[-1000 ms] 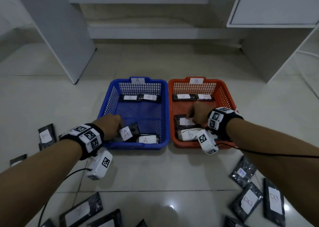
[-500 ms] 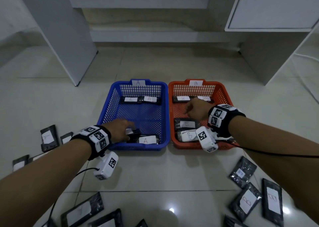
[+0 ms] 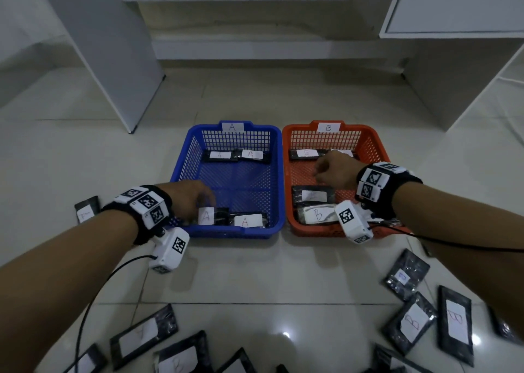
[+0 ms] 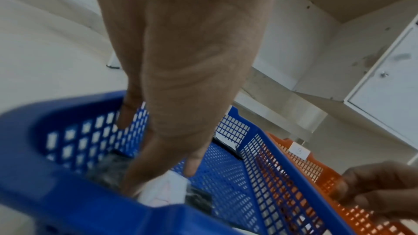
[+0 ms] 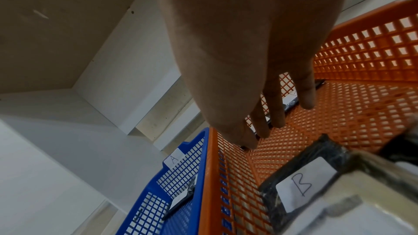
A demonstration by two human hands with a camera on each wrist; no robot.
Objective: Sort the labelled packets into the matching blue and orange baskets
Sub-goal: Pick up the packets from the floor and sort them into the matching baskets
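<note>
Black packets [image 3: 409, 320] with white labels lie on the floor [image 3: 255, 273], nearest to the person, on both sides. Past them sit two baskets, side by side and touching.

The left hand [image 3: 184, 199] reaches into the near left corner of the blue basket [image 3: 279, 174]. Its fingers [image 4: 192, 163] point down, straight and loose, and the tips touch a packet marked A [image 3: 209, 216] that lies in the basket; the grip is open. A second A packet [image 3: 248, 221] lies just beside it.

The right hand [image 3: 336, 174] hovers over the middle of the orange basket [image 3: 377, 157]. Its fingers [image 5: 277, 113] hang loose and hold nothing. Two B packets [image 3: 314, 205] are stacked in the near part of that basket.

At the far end of each basket lie two more packets. The blue rim has an A tag [image 3: 232, 127] and the orange rim a B tag [image 3: 328, 127].
</note>
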